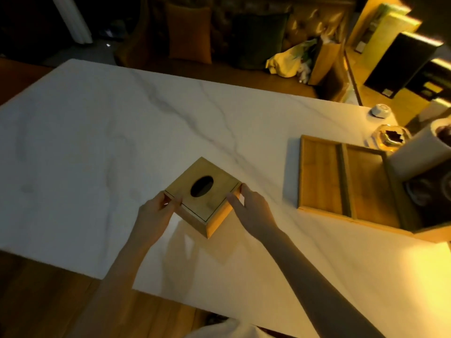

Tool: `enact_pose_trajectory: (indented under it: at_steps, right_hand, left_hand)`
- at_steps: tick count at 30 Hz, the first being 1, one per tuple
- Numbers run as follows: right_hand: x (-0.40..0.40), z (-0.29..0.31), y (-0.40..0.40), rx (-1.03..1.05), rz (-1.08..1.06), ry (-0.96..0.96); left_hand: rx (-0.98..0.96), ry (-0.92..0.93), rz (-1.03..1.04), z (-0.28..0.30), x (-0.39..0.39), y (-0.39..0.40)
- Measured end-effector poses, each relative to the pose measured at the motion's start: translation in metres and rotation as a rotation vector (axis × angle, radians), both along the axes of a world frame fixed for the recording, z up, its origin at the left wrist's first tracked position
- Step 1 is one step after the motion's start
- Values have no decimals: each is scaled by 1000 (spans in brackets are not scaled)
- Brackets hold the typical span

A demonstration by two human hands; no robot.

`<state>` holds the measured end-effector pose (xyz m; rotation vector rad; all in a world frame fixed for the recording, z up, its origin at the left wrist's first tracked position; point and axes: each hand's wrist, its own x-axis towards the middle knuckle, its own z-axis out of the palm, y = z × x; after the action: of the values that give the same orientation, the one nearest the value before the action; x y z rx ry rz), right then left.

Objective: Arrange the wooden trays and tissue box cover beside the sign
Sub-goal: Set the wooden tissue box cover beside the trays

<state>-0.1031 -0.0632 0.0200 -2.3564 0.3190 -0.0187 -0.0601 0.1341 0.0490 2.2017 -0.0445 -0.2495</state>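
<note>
A square wooden tissue box cover with an oval hole in its top sits near the middle of the white marble table, turned corner-on to me. My left hand grips its left corner and my right hand grips its right corner. To the right lies a wooden tray with compartments; a second tray edge shows under its near right side. No sign can be made out.
A white paper roll stands on the tray's right end. A glass dish and a small white cup sit at the table's far right. A sofa with cushions lies beyond the table.
</note>
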Motion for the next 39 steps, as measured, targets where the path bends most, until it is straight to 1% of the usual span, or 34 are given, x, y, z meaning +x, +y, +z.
enact_pose_trajectory:
  at_steps: [4, 10, 14, 17, 21, 24, 29, 33, 37, 39]
  right_hand:
    - [-20, 13, -32, 27, -147, -71]
    - [-64, 29, -85, 28, -358, -208]
    - [-98, 33, -121, -35, -530, -228]
    - [-128, 32, -144, -37, -631, -226]
    - [-167, 28, -169, -26, -816, -210]
    - [-195, 20, -183, -5, -897, -203]
    - [-236, 2, -197, 86, -1060, -156]
    - [-256, -9, -205, 171, -1117, -144]
    - [-267, -20, -215, 238, -1145, -108]
    - [-269, -24, -218, 284, -1159, -91]
  left_hand:
    - [-3, -92, -141, 7, 1, -38]
    - [-102, -132, -329, 19, -14, -107]
    - [-136, -167, -426, 24, -35, -157]
    - [-177, -192, -523, 17, -48, -192]
    - [-198, -146, -618, 3, -71, -237]
    - [-212, -100, -664, -12, -90, -266]
    - [-228, -101, -749, -29, -126, -305]
    - [-159, -58, -794, -50, -146, -321]
    - [-108, 45, -814, -63, -159, -330]
    - [-87, 67, -816, -66, -161, -334]
